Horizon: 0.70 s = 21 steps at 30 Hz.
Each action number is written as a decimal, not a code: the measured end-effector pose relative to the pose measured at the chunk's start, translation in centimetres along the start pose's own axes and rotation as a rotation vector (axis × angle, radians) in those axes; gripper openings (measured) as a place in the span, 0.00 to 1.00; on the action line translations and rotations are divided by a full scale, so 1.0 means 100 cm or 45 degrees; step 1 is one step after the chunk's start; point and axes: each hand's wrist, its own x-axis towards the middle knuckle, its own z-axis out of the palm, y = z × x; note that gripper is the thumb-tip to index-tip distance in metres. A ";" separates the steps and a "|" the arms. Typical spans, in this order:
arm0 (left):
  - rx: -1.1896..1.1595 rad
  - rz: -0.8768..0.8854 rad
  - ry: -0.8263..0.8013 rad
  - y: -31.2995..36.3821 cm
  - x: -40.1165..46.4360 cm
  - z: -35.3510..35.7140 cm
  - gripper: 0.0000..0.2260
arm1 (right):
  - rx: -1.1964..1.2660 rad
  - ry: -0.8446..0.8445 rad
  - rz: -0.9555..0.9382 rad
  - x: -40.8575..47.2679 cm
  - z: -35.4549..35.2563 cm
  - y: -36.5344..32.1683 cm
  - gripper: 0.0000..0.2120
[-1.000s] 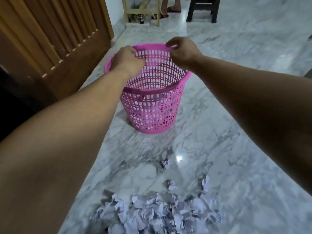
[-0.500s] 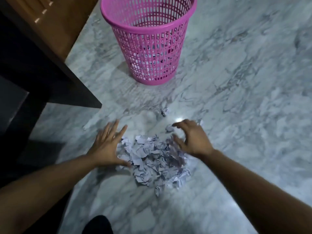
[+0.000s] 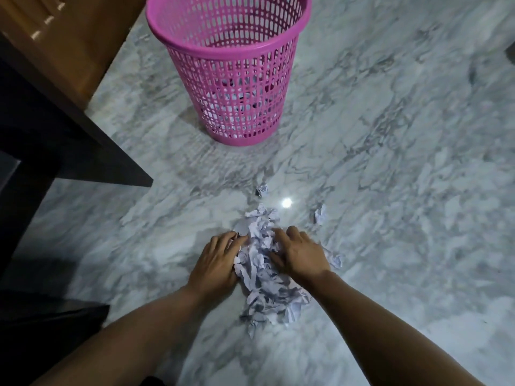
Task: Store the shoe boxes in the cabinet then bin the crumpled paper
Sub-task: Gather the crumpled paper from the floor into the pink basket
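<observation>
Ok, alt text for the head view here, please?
Both hands, left and right, press in on a pile of crumpled paper on a marble floor. A pink bin stands beyond, with two stray scraps between.

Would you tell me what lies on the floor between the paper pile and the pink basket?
In the head view, one small crumpled scrap lies between the paper pile and the pink basket; otherwise bare marble floor.

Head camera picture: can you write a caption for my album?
Both hands, left and right, press a crumpled paper pile together on the marble floor near a pink basket.
</observation>
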 end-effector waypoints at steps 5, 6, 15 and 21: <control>-0.048 -0.067 0.005 -0.002 0.020 -0.006 0.20 | 0.115 0.107 -0.016 -0.008 -0.013 0.012 0.25; -0.048 -0.074 -0.004 -0.005 0.024 -0.008 0.18 | 0.116 0.120 -0.018 -0.010 -0.016 0.015 0.22; -0.168 -0.014 0.070 -0.008 0.053 -0.052 0.11 | 0.618 0.351 0.069 -0.011 -0.064 0.020 0.11; -0.511 0.186 0.480 0.038 0.084 -0.137 0.05 | 1.146 0.772 0.130 0.026 -0.158 -0.023 0.08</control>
